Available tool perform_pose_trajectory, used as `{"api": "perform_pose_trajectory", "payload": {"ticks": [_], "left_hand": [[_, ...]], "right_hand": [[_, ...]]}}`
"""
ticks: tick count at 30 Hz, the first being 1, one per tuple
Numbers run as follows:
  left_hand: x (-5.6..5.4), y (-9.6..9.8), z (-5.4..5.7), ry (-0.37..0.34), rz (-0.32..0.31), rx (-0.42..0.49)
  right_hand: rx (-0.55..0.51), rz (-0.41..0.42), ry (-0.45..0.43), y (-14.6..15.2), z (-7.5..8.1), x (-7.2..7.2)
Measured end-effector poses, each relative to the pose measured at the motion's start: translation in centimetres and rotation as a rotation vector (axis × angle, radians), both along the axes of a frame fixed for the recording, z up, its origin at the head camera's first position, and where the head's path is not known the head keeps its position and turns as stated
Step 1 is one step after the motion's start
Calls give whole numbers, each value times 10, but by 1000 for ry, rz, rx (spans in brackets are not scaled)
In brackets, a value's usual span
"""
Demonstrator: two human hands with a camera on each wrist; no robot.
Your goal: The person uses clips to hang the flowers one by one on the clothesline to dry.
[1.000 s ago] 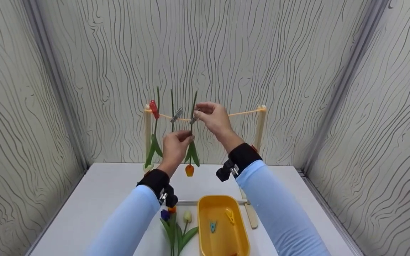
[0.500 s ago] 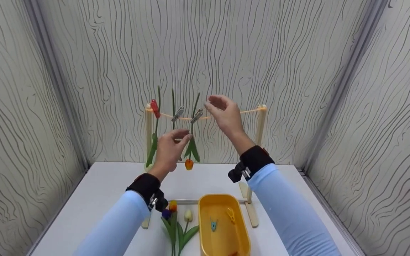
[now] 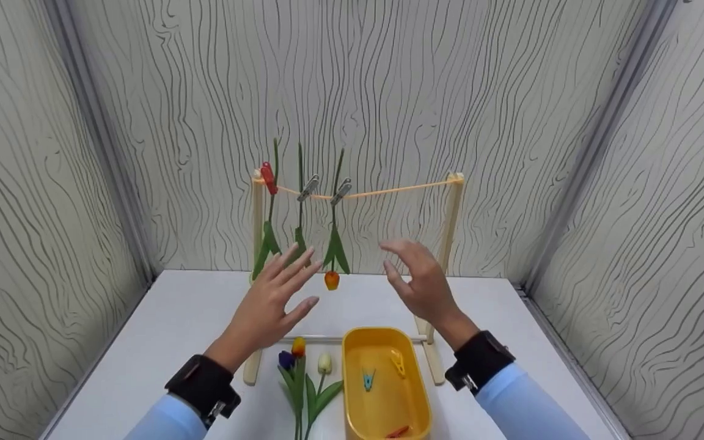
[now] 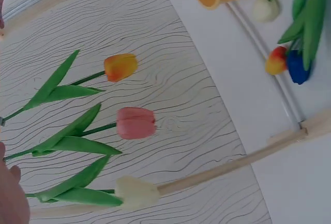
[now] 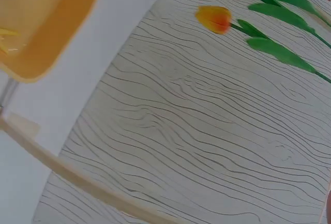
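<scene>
Three tulips hang head down from an orange string (image 3: pixel 401 189) stretched between two wooden posts. An orange tulip (image 3: pixel 332 280) is held by a grey clothespin (image 3: pixel 341 190), the pink tulip (image 4: pixel 135 123) by another grey clothespin (image 3: pixel 308 187), and the white tulip (image 4: pixel 135 193) by a red clothespin (image 3: pixel 268 178). My left hand (image 3: pixel 269 299) is spread with nothing in it and overlaps the pink tulip's bloom in the head view. To the right of the orange tulip, my right hand (image 3: pixel 422 282) holds nothing, its fingers loosely bent and thumb apart.
A yellow tub (image 3: pixel 387 391) stands at the front with blue (image 3: pixel 368 380), yellow (image 3: pixel 398 363) and red clothespins (image 3: pixel 397 432) inside. Left of it lie a blue tulip (image 3: pixel 286 359), an orange-red tulip (image 3: pixel 298 347) and a white tulip (image 3: pixel 325 363). The rack's wooden foot (image 3: pixel 433 363) rests on the white table.
My right hand has let go of the grey clothespin and my left hand has let go of the orange tulip's stem. Both hands have dropped lower and moved apart; the tulip stays hanging.
</scene>
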State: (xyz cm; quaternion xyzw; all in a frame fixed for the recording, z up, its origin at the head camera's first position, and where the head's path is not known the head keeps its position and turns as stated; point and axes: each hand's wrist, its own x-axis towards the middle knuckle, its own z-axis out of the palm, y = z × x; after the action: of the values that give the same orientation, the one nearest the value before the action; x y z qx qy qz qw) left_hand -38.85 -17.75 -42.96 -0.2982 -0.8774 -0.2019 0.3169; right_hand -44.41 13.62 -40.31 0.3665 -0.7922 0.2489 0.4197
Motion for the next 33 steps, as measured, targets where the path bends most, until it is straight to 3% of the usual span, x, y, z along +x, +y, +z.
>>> {"api": "perform_pose_trajectory", "payload": {"ticks": [5, 9, 13, 17, 24, 28, 33], "left_hand": [[12, -2, -34, -58, 17, -190], [17, 4, -61, -151, -19, -354], [19, 10, -84, -233, -45, -444], [21, 13, -102, -252, -82, -520], [25, 17, -126, -269, -237, -619], [27, 18, -132, -274, -287, -630], [29, 19, -136, -315, -320, -630]], "right_hand": [[23, -56, -181, 7, -51, 7], [42, -133, -462, 6, -85, 7], [105, -206, -755, 1, -108, 7], [201, -265, -930, -8, -124, 9], [294, -337, -1058, -31, -138, 15], [251, -365, -1137, -43, -146, 21], [226, -443, -1119, -51, -158, 24]]}}
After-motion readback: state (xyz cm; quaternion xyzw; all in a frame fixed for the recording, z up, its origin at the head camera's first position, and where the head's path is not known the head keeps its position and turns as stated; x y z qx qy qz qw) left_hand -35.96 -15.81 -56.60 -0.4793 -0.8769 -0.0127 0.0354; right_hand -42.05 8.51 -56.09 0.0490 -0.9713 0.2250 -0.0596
